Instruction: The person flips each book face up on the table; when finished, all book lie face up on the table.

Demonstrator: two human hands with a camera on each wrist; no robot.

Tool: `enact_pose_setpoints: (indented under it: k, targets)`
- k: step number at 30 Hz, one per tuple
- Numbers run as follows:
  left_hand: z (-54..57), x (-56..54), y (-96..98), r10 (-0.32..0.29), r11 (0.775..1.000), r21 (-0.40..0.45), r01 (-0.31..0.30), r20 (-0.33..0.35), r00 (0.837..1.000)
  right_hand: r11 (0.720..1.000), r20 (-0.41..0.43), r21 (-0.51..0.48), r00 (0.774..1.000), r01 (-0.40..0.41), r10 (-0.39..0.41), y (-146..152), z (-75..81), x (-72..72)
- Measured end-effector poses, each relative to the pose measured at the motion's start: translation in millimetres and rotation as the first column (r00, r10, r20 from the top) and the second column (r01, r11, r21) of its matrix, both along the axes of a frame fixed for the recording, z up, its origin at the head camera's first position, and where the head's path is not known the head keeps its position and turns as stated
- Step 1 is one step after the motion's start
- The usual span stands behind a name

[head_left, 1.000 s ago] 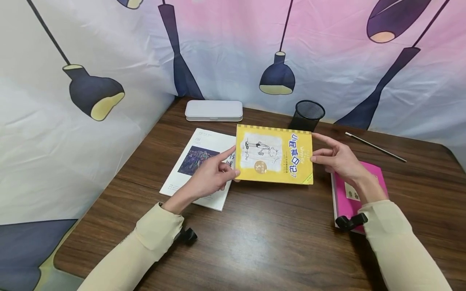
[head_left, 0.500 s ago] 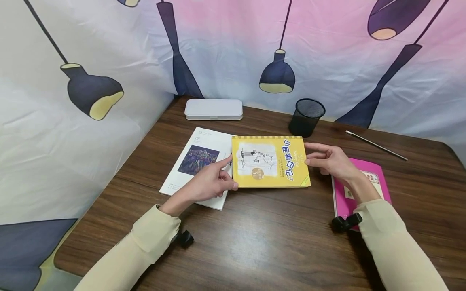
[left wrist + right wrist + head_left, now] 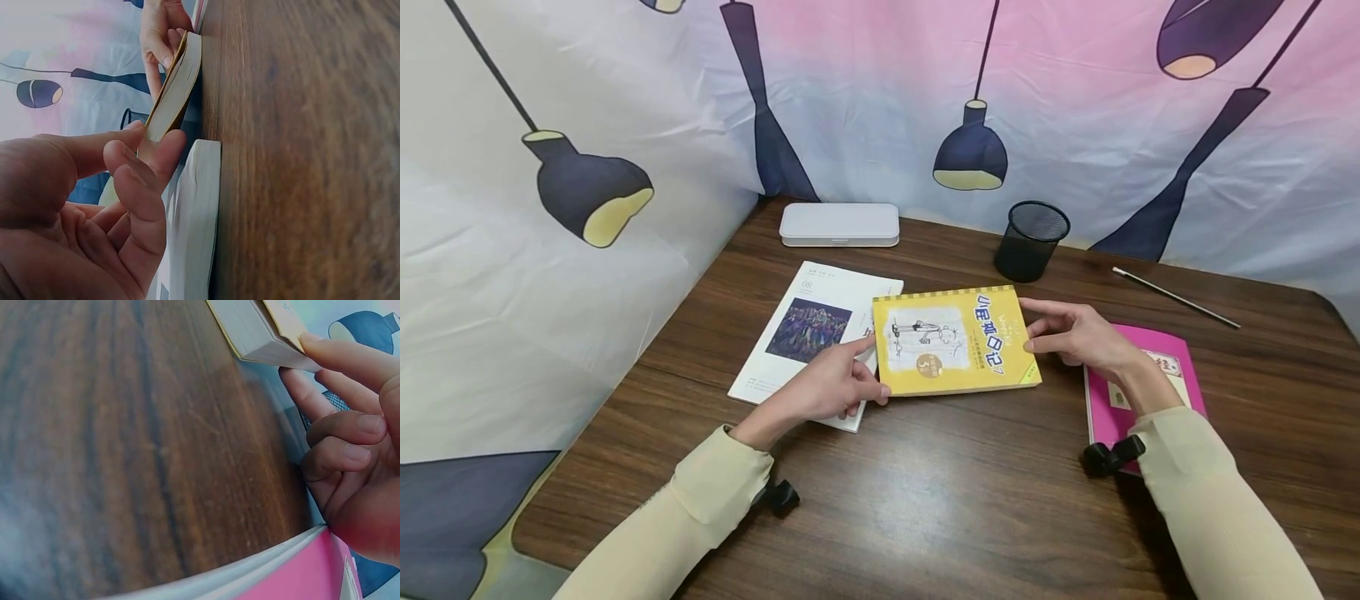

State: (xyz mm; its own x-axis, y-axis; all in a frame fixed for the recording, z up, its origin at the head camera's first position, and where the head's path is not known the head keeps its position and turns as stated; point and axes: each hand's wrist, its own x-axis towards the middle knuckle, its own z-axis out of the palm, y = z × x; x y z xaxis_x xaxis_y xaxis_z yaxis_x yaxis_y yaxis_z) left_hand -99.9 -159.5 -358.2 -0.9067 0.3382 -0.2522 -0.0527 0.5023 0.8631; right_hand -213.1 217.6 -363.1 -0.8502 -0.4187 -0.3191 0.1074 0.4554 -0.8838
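Observation:
A yellow paperback book point(image 3: 955, 346) with a cartoon figure on its cover is held sideways between both hands. At its left end my left hand point(image 3: 831, 383) pinches the edge between thumb and fingers. The right hand point(image 3: 1078, 337) pinches the opposite end, thumb on top in the right wrist view. In the left wrist view the yellow book point(image 3: 175, 87) is raised at a tilt off the table. Its left end overlaps a white book point(image 3: 808, 333) lying flat, partly behind my left hand. Under the right wrist lies a pink book point(image 3: 1112, 417), partly covered by the forearm.
A white pencil case point(image 3: 839, 225) stands at the back left of the wooden table point(image 3: 925, 517). Behind the yellow book is a black mesh pen holder point(image 3: 1032, 242). A thin pencil-like stick point(image 3: 1176, 297) lies at the back right. Printed cloth hangs behind.
The yellow book has come down and toward me, shifting slightly left and turning a little. Both hands moved with it, keeping hold. More of the pen holder now shows.

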Motion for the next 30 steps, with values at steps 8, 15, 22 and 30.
enact_pose_setpoints:
  k: [8,15,22,30]
  targets:
    - [-3.7,2.1,1.1,0.008,1.000,0.021,-0.009,0.057,0.998,0.996,0.027,0.055,0.997,-0.070,0.068,0.7,0.3,-1.5]
    - [-4.5,1.8,0.5,0.012,1.000,0.024,-0.014,0.070,0.997,0.993,0.025,0.061,0.995,-0.099,0.098,-0.3,2.0,-2.2]
    - [-3.1,1.5,1.1,0.010,1.000,0.013,-0.012,0.088,0.996,0.991,0.014,0.097,0.995,-0.097,0.096,-1.0,-0.8,-5.0]
    - [-2.2,1.1,1.6,0.021,1.000,-0.011,-0.020,0.096,0.995,0.978,0.003,0.156,0.990,-0.142,0.143,-2.6,1.7,-6.8]
